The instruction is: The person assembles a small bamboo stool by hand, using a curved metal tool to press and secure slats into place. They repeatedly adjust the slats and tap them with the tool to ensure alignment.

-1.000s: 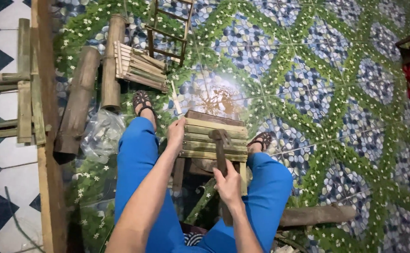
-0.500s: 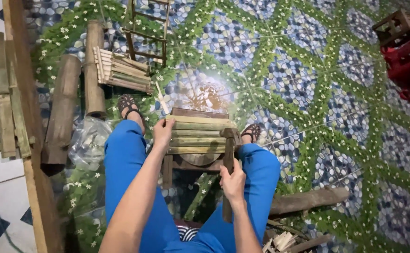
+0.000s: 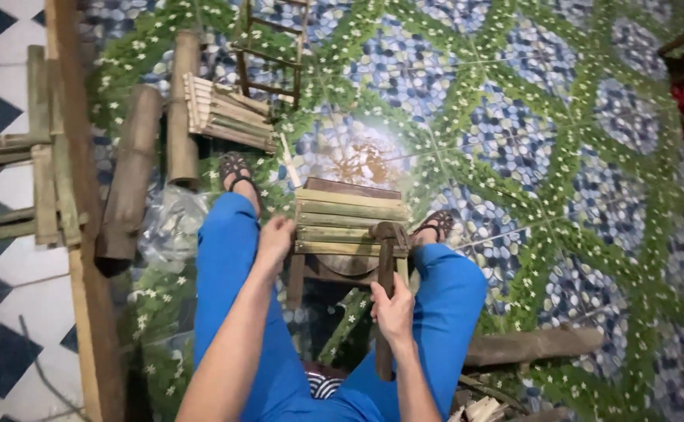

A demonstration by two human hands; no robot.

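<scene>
Far left: bamboo poles lie on the patterned floor mat, w/ a bundle of split slats just beside them. Your left hand rests on the left edge of the slatted bamboo piece, fingers curled on it; the piece sits btwn your knees, slats approx. level. Your right hand is wrapped round the handle of a hammer, head touching the right end of the near slat. Right: a log by your leg.
</scene>
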